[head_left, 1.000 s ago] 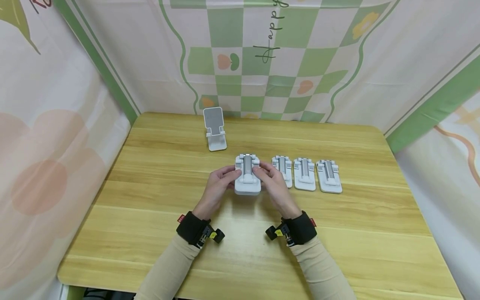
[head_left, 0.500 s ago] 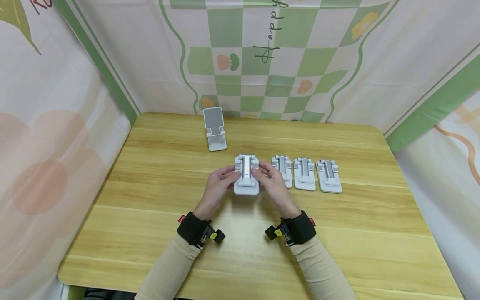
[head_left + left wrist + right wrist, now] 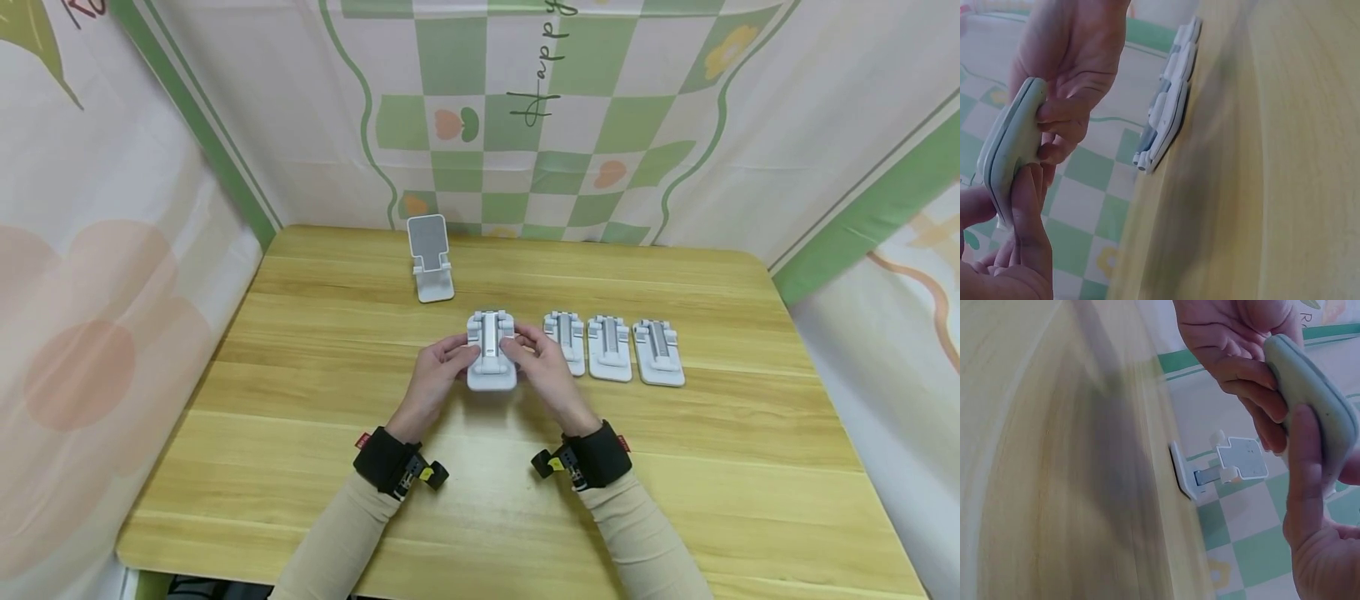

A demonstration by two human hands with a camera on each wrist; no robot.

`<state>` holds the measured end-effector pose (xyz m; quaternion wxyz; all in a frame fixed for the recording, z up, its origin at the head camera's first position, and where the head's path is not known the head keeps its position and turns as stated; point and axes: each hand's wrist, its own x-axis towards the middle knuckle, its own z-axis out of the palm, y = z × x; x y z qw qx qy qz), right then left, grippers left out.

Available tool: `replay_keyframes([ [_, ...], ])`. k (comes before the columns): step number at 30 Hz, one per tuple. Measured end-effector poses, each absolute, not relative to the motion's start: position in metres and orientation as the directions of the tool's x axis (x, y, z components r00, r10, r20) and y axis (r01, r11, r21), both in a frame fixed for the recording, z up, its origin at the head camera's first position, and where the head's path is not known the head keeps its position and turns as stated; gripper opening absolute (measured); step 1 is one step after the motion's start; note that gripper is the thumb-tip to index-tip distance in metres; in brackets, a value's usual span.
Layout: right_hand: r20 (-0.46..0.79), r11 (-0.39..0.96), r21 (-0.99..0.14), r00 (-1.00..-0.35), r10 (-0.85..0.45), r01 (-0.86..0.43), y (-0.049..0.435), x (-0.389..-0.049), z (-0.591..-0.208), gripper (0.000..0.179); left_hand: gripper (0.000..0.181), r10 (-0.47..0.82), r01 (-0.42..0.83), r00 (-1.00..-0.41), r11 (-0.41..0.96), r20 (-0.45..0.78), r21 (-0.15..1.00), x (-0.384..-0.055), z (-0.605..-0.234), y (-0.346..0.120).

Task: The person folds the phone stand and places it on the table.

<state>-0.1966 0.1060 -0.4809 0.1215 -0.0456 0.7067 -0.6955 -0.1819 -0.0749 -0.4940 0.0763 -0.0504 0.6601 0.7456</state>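
Note:
Both hands hold a folded white phone stand (image 3: 491, 367) above the middle of the table, its hinge side facing up and away. The left hand (image 3: 436, 373) pinches its left edge, thumb on top and fingers beneath. On the opposite edge, the right hand (image 3: 550, 376) grips it the same way. In the left wrist view the folded stand (image 3: 1017, 137) appears edge-on, apart from the tabletop. Its smooth underside (image 3: 1313, 394) shows in the right wrist view, with fingers of both hands against it.
An unfolded phone stand (image 3: 431, 258) stands upright at the back left. Right of the hands lie three folded stands in a row: a near one (image 3: 567, 342) partly behind the right hand, a middle one (image 3: 609, 350) and a far one (image 3: 658, 353). A patterned cloth (image 3: 510, 179) hangs behind the table (image 3: 720, 500).
The held stand has shifted slightly left and tilted, so more of its top face shows and less of its front edge. Both hands keep their grip; the other stands have not moved.

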Motion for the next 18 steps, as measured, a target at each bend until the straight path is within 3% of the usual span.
replay_keyframes([
  [11, -0.117, 0.127, -0.988, -0.971, -0.206, 0.092, 0.11, -0.202, -0.488, 0.057, 0.04, -0.023, -0.22, -0.974, -0.154, -0.226, 0.963, -0.184, -0.501, -0.078],
  [18, -0.081, 0.322, -0.946, -0.99, -0.114, 0.041, 0.119, -0.215, -0.493, 0.053, 0.042, -0.001, -0.2, -0.978, -0.257, -0.207, 0.946, -0.184, -0.508, -0.086],
])
